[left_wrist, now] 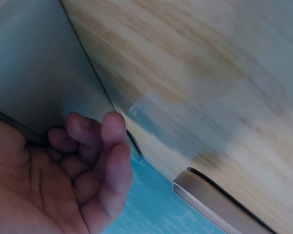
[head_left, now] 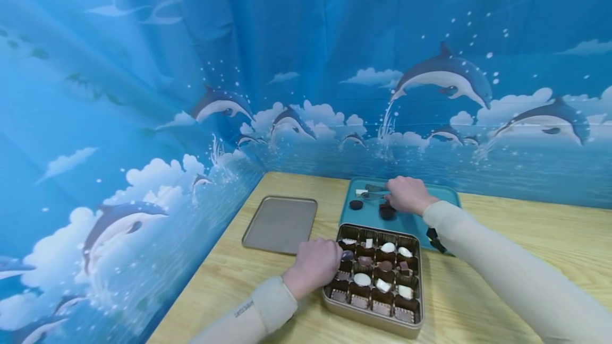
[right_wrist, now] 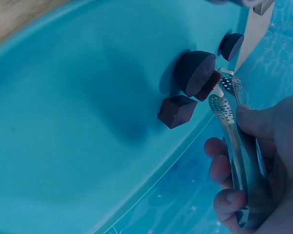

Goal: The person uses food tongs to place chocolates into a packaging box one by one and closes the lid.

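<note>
My right hand (head_left: 408, 194) grips perforated metal tongs (right_wrist: 238, 151) over the teal tray (head_left: 449, 200). In the right wrist view, a small brown-and-white chocolate (right_wrist: 208, 87) sits at the tong tips; whether they pinch it is unclear. It lies against a dark dome chocolate (right_wrist: 194, 73), beside a dark cube chocolate (right_wrist: 178, 111). My left hand (head_left: 315, 264) holds the left rim of a metal chocolate box (head_left: 373, 324), fingers curled beside its wall; the thumb is hidden. White and brown chocolates (head_left: 362, 279) sit in the box's divided compartments.
A flat grey-brown lid (head_left: 279, 224) lies left of the box on the wooden table (head_left: 229, 285). Another round dark chocolate (head_left: 356, 204) and a white piece (head_left: 362, 193) lie on the tray's left side. A dolphin-print curtain (head_left: 306, 68) stands behind the table and along its left edge.
</note>
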Demonstrator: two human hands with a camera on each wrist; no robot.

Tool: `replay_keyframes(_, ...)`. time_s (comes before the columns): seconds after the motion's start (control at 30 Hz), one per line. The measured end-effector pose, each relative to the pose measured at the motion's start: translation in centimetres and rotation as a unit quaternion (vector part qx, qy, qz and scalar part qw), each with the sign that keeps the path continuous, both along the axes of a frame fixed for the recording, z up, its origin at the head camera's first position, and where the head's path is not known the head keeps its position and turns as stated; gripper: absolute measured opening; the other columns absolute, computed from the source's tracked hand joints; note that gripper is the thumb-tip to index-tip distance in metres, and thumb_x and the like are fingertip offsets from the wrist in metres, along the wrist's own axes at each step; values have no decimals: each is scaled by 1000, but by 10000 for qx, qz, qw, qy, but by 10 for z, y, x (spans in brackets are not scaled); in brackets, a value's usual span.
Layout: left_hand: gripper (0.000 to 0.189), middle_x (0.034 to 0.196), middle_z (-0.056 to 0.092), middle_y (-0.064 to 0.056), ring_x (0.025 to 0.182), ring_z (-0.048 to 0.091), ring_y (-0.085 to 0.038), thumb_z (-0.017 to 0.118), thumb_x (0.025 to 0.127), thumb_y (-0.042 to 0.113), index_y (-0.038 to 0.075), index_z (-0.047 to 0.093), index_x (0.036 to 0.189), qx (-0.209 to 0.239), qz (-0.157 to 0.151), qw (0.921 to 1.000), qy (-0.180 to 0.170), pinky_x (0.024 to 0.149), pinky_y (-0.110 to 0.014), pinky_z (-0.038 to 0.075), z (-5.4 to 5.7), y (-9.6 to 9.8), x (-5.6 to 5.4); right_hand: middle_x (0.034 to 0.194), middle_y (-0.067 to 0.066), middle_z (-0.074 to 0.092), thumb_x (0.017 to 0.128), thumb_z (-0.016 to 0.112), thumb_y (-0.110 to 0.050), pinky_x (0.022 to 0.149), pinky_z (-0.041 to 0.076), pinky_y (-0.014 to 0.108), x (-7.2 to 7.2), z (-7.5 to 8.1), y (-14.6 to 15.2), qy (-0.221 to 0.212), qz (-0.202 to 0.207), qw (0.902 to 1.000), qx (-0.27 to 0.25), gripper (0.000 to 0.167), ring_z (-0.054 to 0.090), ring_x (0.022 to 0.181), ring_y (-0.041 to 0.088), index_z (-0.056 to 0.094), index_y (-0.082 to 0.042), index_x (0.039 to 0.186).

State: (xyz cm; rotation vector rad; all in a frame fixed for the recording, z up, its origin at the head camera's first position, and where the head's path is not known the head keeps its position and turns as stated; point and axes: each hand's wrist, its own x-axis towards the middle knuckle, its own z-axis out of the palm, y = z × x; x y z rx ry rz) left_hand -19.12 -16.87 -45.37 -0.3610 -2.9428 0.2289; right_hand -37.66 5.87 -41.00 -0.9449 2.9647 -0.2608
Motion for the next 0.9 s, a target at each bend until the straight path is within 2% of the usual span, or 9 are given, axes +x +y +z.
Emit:
replay_keyframes(0.07, 34, 67, 61, -3, 60, 62, -22, 50, 103, 33, 16, 59, 74, 67, 23, 10000, -9, 47, -41, 50, 0, 1, 0, 103, 14, 74, 99, 63, -17, 51, 44, 32, -1, -1, 0, 17, -28, 10000, 1, 27, 60, 61, 14, 70, -2, 120)
replay_keyframes(0.13, 36, 67, 61, -3, 60, 62, -23, 49, 103, 33, 16, 58, 74, 124, 43, 9999, -34, 47, -41, 50, 0, 1, 0, 88, 10, 73, 99, 63, -16, 50, 42, 32, -1, -2, 0, 54, -8, 10000, -16, 21, 57, 57, 15, 73, -3, 112)
replay_keyframes(0.27, 36, 67, 61, -3, 60, 63, -23, 48, 104, 33, 16, 57, 73, 172, 45, 9998, -39, 47, -41, 49, -1, 1, -1, 65, 2, 60, 99, 62, -14, 47, 36, 31, 0, -3, 0, 80, 43, 9999, -99, 14, 49, 51, 16, 74, -6, 98)
replay_keyframes(0.33, 37, 66, 60, -3, 59, 62, -23, 48, 104, 33, 16, 57, 72, 148, 38, 9999, -29, 46, -41, 49, -1, 0, -1, 66, 2, 61, 99, 62, -13, 48, 36, 31, 2, -2, 1, 94, 62, 9998, -132, 15, 49, 51, 15, 75, -6, 99)
replay_keyframes(0.43, 38, 65, 59, -3, 58, 61, -22, 48, 104, 33, 16, 56, 72, 110, 43, 9999, -24, 45, -40, 48, -2, 0, -1, 83, 8, 71, 99, 61, -13, 47, 37, 30, 5, 1, 2, 99, 73, 9998, -186, 19, 51, 52, 14, 74, -4, 109)
replay_keyframes(0.6, 36, 66, 61, -4, 59, 62, -23, 49, 103, 32, 16, 57, 71, 109, 86, 9999, -15, 46, -41, 49, 0, 1, -1, 103, 17, 74, 100, 61, -15, 44, 39, 29, 15, 10, 8, 214, 57, 9996, -178, 26, 54, 51, 12, 71, -2, 121)
replay_keyframes(0.7, 35, 68, 63, -4, 61, 64, -23, 50, 102, 31, 16, 58, 72, 84, 106, 9999, -49, 47, -40, 49, 1, 1, -1, 105, 18, 74, 100, 60, -14, 43, 38, 27, 25, 17, 12, 360, 95, 9992, -145, 27, 54, 50, 10, 70, -2, 122)
replay_keyframes(0.9, 33, 69, 63, -5, 62, 64, -22, 51, 101, 31, 15, 58, 73, 45, 92, 9999, -119, 47, -41, 49, 5, 1, 1, 99, 15, 76, 99, 61, -11, 40, 19, 24, 50, 28, 21, 539, 349, 9974, -319, 28, 34, 40, 11, 70, -3, 123)
